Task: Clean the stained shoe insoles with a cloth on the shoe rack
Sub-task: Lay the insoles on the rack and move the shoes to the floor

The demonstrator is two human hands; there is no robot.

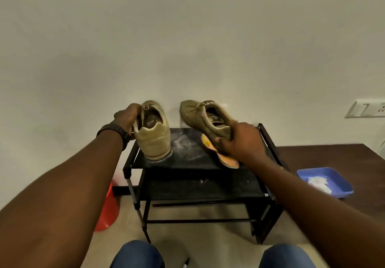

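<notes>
Gripping, left: my left hand (127, 119) curls round the laced side of the left shoe (155, 140), which stands heel toward me on the top shelf of the shoe rack (187, 161).
Gripping, right: my right hand (239, 140) clamps the heel collar of the right shoe (198, 115), lifted and tilted, toe toward the wall.
Insole: an orange-yellow insole (228, 159) lies on the top shelf, just under my right hand; I cannot tell whether my fingers touch it.
Cloth: a white cloth (317, 182) lies in a blue tray (341, 186) on the dark table (325, 155) right of the rack, well apart from both hands.
Markings: a small white arrow-like logo shows inside the left shoe; I can read no letters.
Wrist: a dark watch (116, 131) on my left.
</notes>
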